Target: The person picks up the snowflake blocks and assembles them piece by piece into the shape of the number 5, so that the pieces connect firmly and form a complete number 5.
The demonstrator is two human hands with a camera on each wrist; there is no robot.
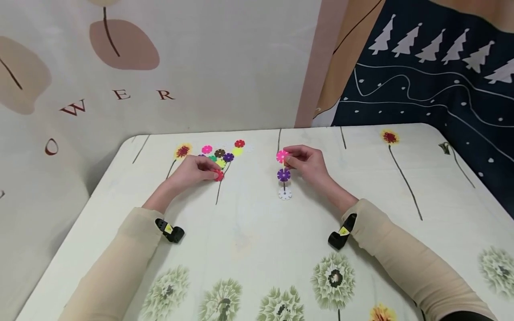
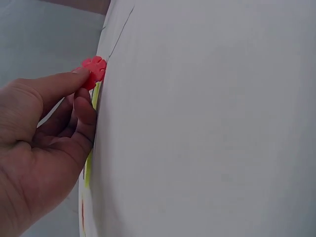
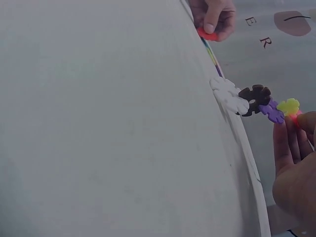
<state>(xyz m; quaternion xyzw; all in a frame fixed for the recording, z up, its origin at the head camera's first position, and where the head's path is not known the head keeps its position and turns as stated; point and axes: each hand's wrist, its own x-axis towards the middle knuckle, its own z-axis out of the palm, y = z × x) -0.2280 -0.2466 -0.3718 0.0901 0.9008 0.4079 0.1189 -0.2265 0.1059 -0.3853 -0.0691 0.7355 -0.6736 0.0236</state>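
My left hand (image 1: 192,173) pinches a red notched flower-shaped disc (image 1: 218,175) between thumb and fingers, beside the loose discs. In the left wrist view the red disc (image 2: 98,66) stands out past the thumb tip. My right hand (image 1: 309,161) holds a short chain of linked discs by its pink disc (image 1: 282,155), at the far end. From there the chain runs through a yellow disc (image 3: 289,106), a purple disc (image 1: 283,174) and a dark brown disc (image 3: 256,94) to a white disc (image 1: 285,193) at the near end.
Several loose discs lie beside my left hand, among them a pink one (image 1: 206,149), a brown one (image 1: 219,153), a purple one (image 1: 228,157) and a red one (image 1: 239,143). The flower-printed tablecloth (image 1: 249,267) covers the table. Printed curtains (image 1: 225,67) hang behind it.
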